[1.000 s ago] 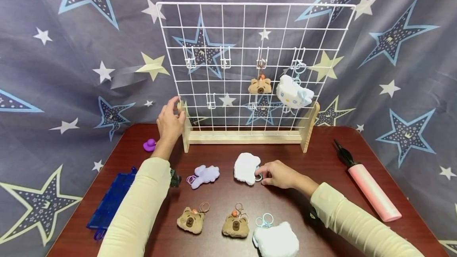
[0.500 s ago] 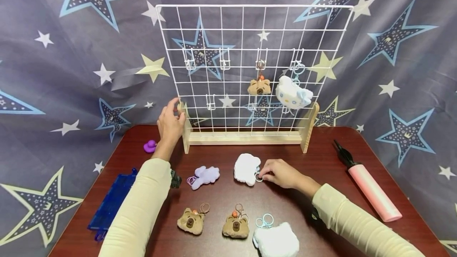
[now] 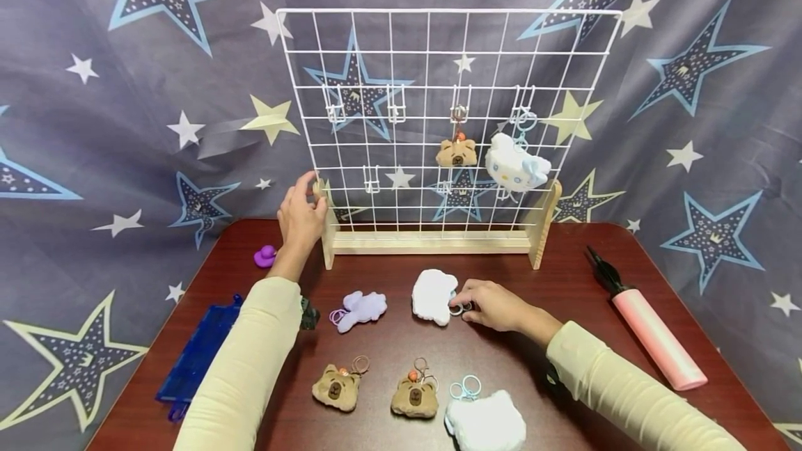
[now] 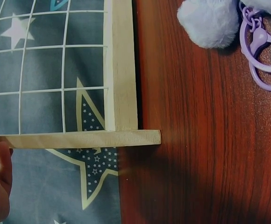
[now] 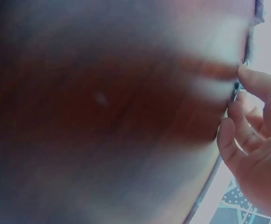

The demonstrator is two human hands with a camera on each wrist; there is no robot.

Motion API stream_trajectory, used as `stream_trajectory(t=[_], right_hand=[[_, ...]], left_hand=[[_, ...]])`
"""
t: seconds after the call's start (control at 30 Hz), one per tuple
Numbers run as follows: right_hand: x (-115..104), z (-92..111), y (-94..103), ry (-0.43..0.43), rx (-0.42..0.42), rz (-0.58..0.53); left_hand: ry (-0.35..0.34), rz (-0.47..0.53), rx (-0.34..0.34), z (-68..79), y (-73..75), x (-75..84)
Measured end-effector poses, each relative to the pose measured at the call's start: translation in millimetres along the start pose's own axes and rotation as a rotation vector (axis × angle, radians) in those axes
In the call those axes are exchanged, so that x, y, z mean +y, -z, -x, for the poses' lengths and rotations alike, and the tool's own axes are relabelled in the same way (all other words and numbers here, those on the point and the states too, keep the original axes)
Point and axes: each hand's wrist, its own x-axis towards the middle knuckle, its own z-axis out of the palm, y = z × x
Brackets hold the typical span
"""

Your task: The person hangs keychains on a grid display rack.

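On the left, my left hand [image 3: 302, 213] grips the wooden side post [image 4: 79, 138] of a white wire grid rack [image 3: 429, 117]. In the left wrist view its fingers and thumb lie on either side of that post. My right hand [image 3: 491, 303] is low over the table, fingertips at the ring [image 3: 460, 308] of a white plush keychain [image 3: 432, 296] lying face down. Thumb and index stand apart, with the ring showing between them. A brown bear keychain [image 3: 456, 152] and a white Hello Kitty keychain [image 3: 515, 164] hang from hooks on the rack.
A lilac plush keychain [image 3: 361, 310], two brown bear keychains [image 3: 336, 388] and another white plush keychain [image 3: 487, 423] lie on the table. Left are a purple duck [image 3: 266, 256] and a blue tray [image 3: 199, 350]. Right is a pink cylinder [image 3: 659, 339] with a black nozzle.
My right fingers closed in on the ring half a second ago, and now stand apart, with more of the ring and clasp showing. My left hand keeps its place on the post.
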Motion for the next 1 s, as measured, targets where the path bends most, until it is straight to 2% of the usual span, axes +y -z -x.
stream_trajectory(t=[0.3,0.47,0.7,0.83,1.0], right_hand=[[3.9,1.3,0.6,0.058,0.058,0.008],[4.5,2.5,2.4,0.080,0.047,-0.002],[3.2,5.6,0.8,0.069,0.040,-0.023],[2.3,6.2,0.9,0.073,0.103,-0.021],[1.3,4.4,3.6,0.034,0.209,-0.025]], left_hand=[[-0.007,0.005,0.006,-0.2,-0.1,1.6],[-0.012,-0.003,0.011,-0.4,0.1,1.7],[-0.008,-0.003,0.008,0.2,0.2,2.4],[-0.007,-0.001,0.002,1.1,-0.2,2.2],[-0.002,0.001,0.002,1.4,0.6,2.5]])
